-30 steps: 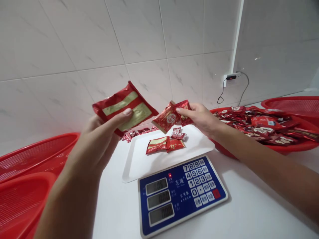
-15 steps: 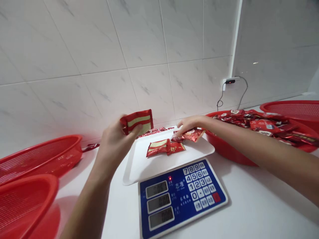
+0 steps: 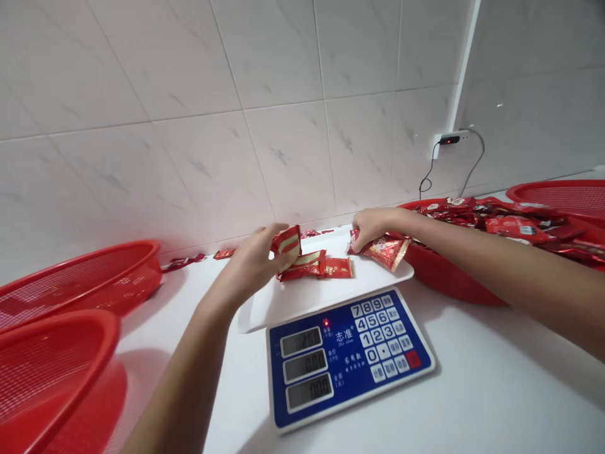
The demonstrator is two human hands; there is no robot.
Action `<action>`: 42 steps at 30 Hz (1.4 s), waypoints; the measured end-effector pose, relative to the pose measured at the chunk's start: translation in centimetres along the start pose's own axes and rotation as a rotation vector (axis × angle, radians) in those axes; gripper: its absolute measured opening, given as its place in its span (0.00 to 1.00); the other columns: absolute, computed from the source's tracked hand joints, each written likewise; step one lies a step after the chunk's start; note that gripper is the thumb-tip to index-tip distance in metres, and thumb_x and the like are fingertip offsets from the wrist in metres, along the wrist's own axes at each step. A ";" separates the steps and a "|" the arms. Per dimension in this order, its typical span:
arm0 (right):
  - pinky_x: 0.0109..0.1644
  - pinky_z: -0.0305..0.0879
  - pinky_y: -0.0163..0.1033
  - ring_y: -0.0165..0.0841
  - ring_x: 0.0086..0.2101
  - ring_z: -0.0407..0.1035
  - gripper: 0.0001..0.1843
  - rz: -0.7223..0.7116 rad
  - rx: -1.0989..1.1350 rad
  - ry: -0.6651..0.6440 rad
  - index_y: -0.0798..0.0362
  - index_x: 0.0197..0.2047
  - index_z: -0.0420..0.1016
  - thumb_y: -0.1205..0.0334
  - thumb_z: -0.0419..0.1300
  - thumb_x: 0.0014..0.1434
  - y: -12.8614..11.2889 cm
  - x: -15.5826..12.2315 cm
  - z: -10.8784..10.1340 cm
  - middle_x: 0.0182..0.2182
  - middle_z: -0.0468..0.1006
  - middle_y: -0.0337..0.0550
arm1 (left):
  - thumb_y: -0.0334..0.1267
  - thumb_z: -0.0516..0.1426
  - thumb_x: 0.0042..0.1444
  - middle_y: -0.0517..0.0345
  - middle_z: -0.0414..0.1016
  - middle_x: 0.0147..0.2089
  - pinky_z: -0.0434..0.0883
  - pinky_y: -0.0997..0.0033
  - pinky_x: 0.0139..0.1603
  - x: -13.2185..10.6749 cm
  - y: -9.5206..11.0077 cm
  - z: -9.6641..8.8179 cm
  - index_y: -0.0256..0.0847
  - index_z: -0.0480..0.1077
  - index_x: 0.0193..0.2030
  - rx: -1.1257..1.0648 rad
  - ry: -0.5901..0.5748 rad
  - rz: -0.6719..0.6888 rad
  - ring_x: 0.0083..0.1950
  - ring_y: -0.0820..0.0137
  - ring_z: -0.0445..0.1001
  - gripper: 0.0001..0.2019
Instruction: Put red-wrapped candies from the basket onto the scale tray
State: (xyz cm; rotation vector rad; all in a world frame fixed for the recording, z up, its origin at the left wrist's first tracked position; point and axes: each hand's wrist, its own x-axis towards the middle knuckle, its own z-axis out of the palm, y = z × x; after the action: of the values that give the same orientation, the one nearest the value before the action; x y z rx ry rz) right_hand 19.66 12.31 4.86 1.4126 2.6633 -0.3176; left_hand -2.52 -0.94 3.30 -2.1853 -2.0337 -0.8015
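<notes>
My left hand (image 3: 253, 261) is closed on a red and gold packet (image 3: 287, 242), holding it low over the white tray (image 3: 307, 296) of the blue scale (image 3: 350, 356). It touches another red and gold packet (image 3: 314, 265) lying flat on the tray. My right hand (image 3: 373, 226) is closed on red foil packets (image 3: 387, 251) at the tray's far right corner. The scale's top display shows digits; its red light is on.
A red basket (image 3: 444, 284) heaped with red packets stands right of the scale, another red basket (image 3: 558, 192) behind it. Two red mesh baskets (image 3: 80, 277) sit at the left. Loose small packets (image 3: 184, 260) lie along the tiled wall. A plugged cable (image 3: 451, 140) hangs at the wall.
Both hands have come down from mid-air to the scale's tray with their packets. The scale's top reading has changed.
</notes>
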 end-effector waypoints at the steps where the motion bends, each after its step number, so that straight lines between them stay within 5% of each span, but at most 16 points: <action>1: 0.29 0.60 0.39 0.37 0.30 0.71 0.19 0.011 -0.022 0.001 0.55 0.30 0.73 0.48 0.67 0.43 0.1 -0.4 0.0 0.28 0.77 0.46 | 0.39 0.57 0.55 0.49 0.75 0.54 0.71 0.59 0.49 0.0 -0.2 -0.4 0.44 0.68 0.56 -0.002 0.014 -0.021 0.52 0.57 0.74 0.20; 4: 0.30 0.60 0.40 0.37 0.30 0.71 0.19 0.048 -0.004 -0.029 0.54 0.30 0.73 0.46 0.65 0.45 0.7 -1.3 0.3 0.29 0.77 0.46 | 0.36 0.56 0.55 0.48 0.75 0.53 0.71 0.57 0.50 -0.2 -0.4 -1.6 0.43 0.71 0.54 -0.011 0.052 -0.109 0.51 0.57 0.75 0.18; 7: 0.32 0.62 0.40 0.39 0.33 0.72 0.19 0.067 0.031 -0.018 0.54 0.32 0.73 0.46 0.64 0.46 1.1 -1.8 0.7 0.32 0.78 0.47 | 0.37 0.57 0.56 0.46 0.75 0.54 0.69 0.54 0.54 -0.6 0.2 -2.6 0.42 0.72 0.53 0.031 0.229 -0.134 0.53 0.56 0.74 0.17; 16: 0.30 0.60 0.39 0.38 0.33 0.71 0.17 0.001 -0.003 0.120 0.53 0.33 0.69 0.48 0.62 0.47 2.0 -2.7 1.4 0.35 0.77 0.48 | 0.40 0.61 0.54 0.58 0.81 0.43 0.72 0.64 0.49 -2.1 2.3 -4.6 0.45 0.77 0.43 -0.255 0.558 -0.001 0.48 0.65 0.78 0.10; 24: 0.27 0.54 0.40 0.39 0.29 0.68 0.14 -0.019 -0.162 0.202 0.53 0.30 0.71 0.52 0.63 0.43 0.6 -3.1 1.4 0.28 0.75 0.47 | 0.40 0.62 0.54 0.62 0.82 0.39 0.71 0.71 0.39 -2.0 2.7 -4.1 0.47 0.78 0.39 -0.281 0.511 0.040 0.44 0.68 0.79 0.06; 34: 0.41 0.68 0.45 0.41 0.36 0.73 0.21 0.079 0.462 0.478 0.50 0.40 0.79 0.46 0.65 0.46 6.0 -6.3 -2.5 0.34 0.79 0.44 | 0.38 0.60 0.56 0.58 0.82 0.40 0.73 0.68 0.45 -2.4 2.6 -4.8 0.43 0.78 0.40 -0.324 0.519 0.036 0.45 0.67 0.79 0.07; 42: 0.40 0.70 0.46 0.42 0.36 0.74 0.18 0.012 0.576 0.406 0.50 0.36 0.80 0.46 0.65 0.47 5.2 -6.7 -2.0 0.34 0.79 0.45 | 0.39 0.60 0.55 0.58 0.82 0.40 0.73 0.68 0.46 -2.3 2.8 -4.8 0.43 0.78 0.39 -0.309 0.508 0.013 0.45 0.67 0.79 0.07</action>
State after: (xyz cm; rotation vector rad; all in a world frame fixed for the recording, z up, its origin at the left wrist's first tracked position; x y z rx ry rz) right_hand 27.71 10.26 7.40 1.8060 3.0301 -0.9546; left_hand -1.45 -5.26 7.33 -1.8482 -1.7270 -1.5670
